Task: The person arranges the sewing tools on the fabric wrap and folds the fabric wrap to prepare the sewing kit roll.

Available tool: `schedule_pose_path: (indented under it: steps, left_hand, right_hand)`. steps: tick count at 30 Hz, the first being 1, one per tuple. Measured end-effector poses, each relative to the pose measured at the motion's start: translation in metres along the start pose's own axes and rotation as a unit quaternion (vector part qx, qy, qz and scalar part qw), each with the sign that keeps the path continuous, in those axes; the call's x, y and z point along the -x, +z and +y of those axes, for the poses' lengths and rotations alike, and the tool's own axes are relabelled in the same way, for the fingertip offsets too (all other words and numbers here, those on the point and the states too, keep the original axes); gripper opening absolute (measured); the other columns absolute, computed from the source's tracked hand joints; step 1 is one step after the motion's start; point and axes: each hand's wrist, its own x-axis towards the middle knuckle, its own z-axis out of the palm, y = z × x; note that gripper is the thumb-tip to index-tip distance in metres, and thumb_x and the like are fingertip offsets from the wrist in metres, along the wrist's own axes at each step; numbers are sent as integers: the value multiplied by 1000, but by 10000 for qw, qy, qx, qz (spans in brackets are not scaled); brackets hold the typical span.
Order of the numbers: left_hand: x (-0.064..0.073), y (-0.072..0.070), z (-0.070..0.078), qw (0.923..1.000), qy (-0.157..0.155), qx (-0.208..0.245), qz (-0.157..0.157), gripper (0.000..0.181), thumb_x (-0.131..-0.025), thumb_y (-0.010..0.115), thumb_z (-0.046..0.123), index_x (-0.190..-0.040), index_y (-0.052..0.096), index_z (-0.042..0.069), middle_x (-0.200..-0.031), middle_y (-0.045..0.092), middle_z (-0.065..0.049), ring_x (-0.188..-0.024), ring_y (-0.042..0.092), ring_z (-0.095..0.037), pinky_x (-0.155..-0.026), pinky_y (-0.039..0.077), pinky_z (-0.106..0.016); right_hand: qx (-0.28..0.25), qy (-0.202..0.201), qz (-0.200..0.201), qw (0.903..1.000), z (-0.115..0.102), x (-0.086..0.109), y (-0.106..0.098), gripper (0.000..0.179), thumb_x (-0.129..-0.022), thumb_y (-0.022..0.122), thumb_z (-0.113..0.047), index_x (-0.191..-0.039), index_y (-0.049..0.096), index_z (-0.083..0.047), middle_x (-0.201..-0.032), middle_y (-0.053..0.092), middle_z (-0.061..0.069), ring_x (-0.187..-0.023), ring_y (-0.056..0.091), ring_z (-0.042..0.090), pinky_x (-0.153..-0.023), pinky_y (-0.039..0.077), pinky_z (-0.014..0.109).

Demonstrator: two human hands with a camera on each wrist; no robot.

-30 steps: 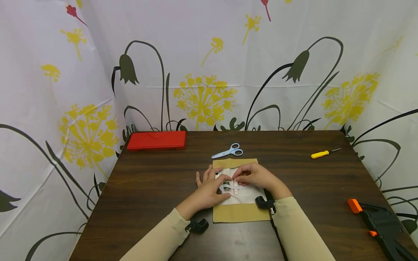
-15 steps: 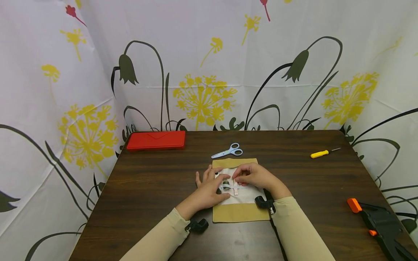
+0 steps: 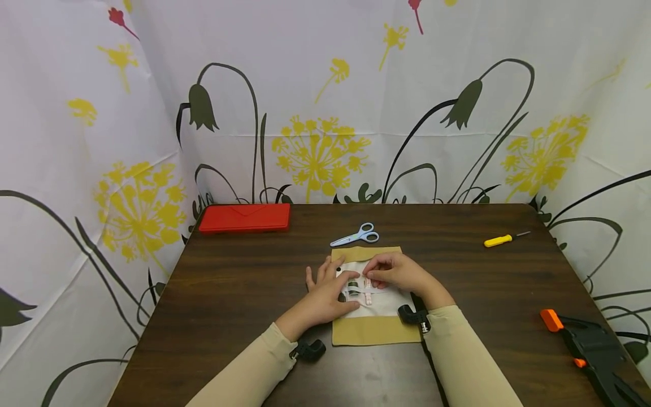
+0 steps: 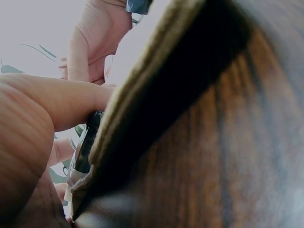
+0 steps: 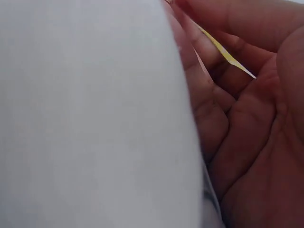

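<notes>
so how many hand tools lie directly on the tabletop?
3: scissors beyond the cloth, screwdriver far right, black-and-orange tool, likely a clamp, near right. More could be hidden under the cloth.

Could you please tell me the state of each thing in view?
Cloth kit: opened out.
Pink-and-white strip: on the cloth kit, one end by the right hand.
Left hand: fingers spread on the cloth kit.
Right hand: fingers curled; grip unclear.
Scissors: blades closed.
Red case: shut.
Screwdriver: lying down.
Black-and-orange tool: lying down, partly out of frame.
</notes>
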Motion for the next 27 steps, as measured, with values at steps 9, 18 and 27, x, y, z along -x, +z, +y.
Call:
schedule_pose_path:
  steps: [9,18,27]
  left_hand:
    - [2,1,0,9999,113,22,65,58,-95,84,35,-148,62,22,-180,20,-19,-168,0,-52,-119,-17,-85]
    - [3,1,-1,10000,7,-43,3,57,-96,83,41,-148,62,29,-182,19,-13,-170,-1,-47,-121,-17,-83]
    - [3,0,0,10000,6,-51,-10,58,-96,83,41,-148,61,29,-182,19,-12,-170,-2,-47,-121,-17,-83]
  right_hand:
    - [-1142,53,1218,9860,-11,-3,-9,27,-106,73,-17,-122,70,4,-103,72,16,-87,72,21,-68,66,34]
    - [-933,700,2429,9630,-19,-33,-23,35,-109,68,-21,-140,59,-7,-101,64,9,-82,66,19,-60,56,27]
    - [275,1230,1504,9806,-23,-63,-40,57,-111,64,-41,-163,45,-28,-147,56,21,-112,60,31,-70,61,31]
